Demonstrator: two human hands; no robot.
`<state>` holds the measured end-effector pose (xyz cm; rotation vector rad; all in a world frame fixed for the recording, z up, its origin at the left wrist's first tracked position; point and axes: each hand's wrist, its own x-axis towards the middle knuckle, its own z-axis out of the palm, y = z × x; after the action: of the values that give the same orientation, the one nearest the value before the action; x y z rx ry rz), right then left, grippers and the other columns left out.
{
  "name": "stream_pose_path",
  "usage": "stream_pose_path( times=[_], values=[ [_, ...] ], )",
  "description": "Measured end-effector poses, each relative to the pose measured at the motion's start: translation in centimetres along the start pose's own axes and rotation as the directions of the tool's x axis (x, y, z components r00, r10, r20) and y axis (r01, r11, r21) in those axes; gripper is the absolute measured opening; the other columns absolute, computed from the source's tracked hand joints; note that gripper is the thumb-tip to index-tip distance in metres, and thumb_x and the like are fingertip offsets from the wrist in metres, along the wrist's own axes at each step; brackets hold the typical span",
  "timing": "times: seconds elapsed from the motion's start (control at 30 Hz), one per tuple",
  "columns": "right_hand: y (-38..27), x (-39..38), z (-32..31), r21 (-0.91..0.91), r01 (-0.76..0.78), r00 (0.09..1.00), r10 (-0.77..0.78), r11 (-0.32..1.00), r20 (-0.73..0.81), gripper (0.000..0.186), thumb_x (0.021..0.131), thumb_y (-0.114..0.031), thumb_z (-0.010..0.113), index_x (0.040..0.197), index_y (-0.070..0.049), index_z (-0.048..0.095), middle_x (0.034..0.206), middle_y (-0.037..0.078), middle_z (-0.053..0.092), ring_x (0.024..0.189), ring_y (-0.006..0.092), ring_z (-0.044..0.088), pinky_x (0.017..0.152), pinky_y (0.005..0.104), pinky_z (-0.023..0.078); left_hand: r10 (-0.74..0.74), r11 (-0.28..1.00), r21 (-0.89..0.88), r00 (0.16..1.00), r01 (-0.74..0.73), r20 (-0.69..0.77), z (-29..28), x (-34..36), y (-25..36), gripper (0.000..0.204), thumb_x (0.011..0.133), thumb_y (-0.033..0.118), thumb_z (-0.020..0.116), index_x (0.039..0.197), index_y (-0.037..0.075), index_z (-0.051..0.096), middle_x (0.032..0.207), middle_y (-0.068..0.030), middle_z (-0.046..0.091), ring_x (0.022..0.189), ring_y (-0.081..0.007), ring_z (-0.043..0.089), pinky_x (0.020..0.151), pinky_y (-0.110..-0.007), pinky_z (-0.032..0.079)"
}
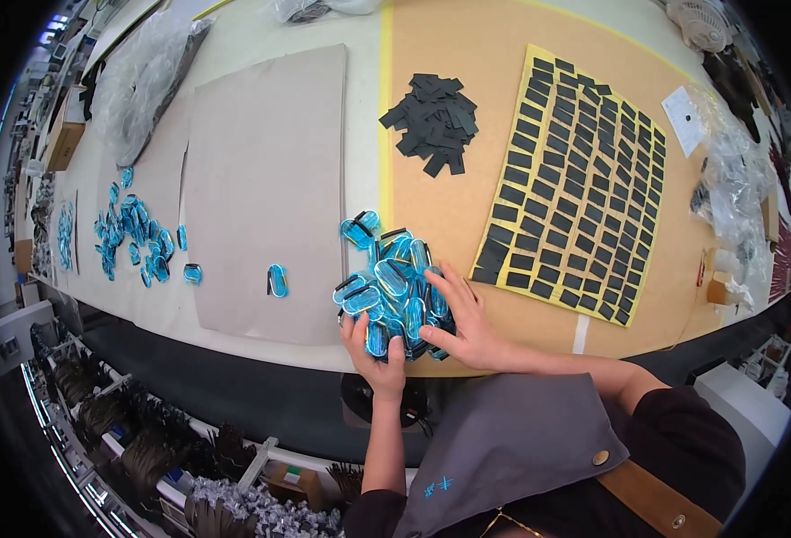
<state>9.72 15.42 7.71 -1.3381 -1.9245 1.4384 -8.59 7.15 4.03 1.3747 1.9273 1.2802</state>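
A heap of blue oval pieces [394,269] with white rims and black strips lies near the table's front edge, across the seam between the pale and tan surfaces. At its lower left, my left hand [373,359] has its thumb and fingers curled around a blue piece [377,334]. My right hand [467,327] rests against the heap's right side, fingers spread. A single blue piece [278,281] lies on a grey sheet [261,161] to the left. Beyond it are more scattered blue pieces [131,220].
Behind the heap lies a pile of black rectangles [430,121]. To the right, a yellow sheet [485,260] carries rows of similar rectangles. Plastic bags [144,72] [727,188] and a white fan [700,22] sit toward the edges. Racks of dark items [108,412] stand below the table.
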Motion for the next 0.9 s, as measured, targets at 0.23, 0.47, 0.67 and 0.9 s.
stream_pose_path(
  times=[0.23, 0.47, 0.67, 0.9],
  values=[
    [1.8, -1.1, 0.0, 0.017, 0.021, 1.0, -0.02, 1.0, -0.024, 0.081, 0.093, -0.038, 0.063, 0.155, -0.005, 0.023, 0.161, 0.024, 0.022, 0.152, 0.0364, 0.017, 0.119, 0.0509, 0.01, 0.02, 1.0, 0.011, 0.998, -0.019, -0.062, 0.2, 0.3, -0.2, 0.06, 0.081, 0.024, 0.072, 0.133, 0.001, 0.052, 0.14, -0.0245, 0.048, 0.128, -0.0405, 0.048, 0.11, -0.05, 0.034],
    [2.1, -1.0, 0.7, -0.078, -0.032, 0.997, 0.026, 0.996, -0.078, 0.083, 0.091, -0.039, 0.063, 0.154, -0.003, 0.024, 0.16, 0.024, 0.026, 0.152, 0.0354, 0.019, 0.119, 0.0511, 0.013, 0.085, 0.996, -0.01, 0.996, -0.085, -0.009, 0.0, 1.1, -1.2, 0.059, 0.073, 0.02, 0.074, 0.128, 0.003, 0.057, 0.129, -0.0218, 0.055, 0.113, -0.0392, 0.053, 0.1, -0.048, 0.04],
    [2.9, -1.3, 2.3, -0.102, -0.03, 0.987, 0.013, 0.994, -0.162, 0.08, 0.089, -0.031, 0.063, 0.153, -0.002, 0.025, 0.159, 0.023, 0.03, 0.15, 0.0367, 0.025, 0.119, 0.05, 0.016, 0.121, 0.992, -0.041, 0.991, -0.119, 0.053, -0.3, 2.1, -1.2, 0.059, 0.075, 0.019, 0.078, 0.128, 0.005, 0.057, 0.131, -0.021, 0.055, 0.11, -0.0419, 0.054, 0.095, -0.048, 0.044],
    [1.6, -2.1, 3.2, 0.08, -0.042, 0.983, 0.056, 0.996, -0.178, 0.077, 0.09, -0.013, 0.06, 0.155, 0.001, 0.022, 0.159, 0.023, 0.026, 0.147, 0.037, 0.027, 0.12, 0.0446, 0.021, 0.064, 0.949, 0.277, 0.954, -0.149, 0.293, -4.2, 3.8, 1.5, 0.06, 0.089, 0.034, 0.068, 0.141, 0.009, 0.052, 0.145, -0.0207, 0.048, 0.124, -0.0417, 0.052, 0.103, -0.048, 0.042]
  ],
)
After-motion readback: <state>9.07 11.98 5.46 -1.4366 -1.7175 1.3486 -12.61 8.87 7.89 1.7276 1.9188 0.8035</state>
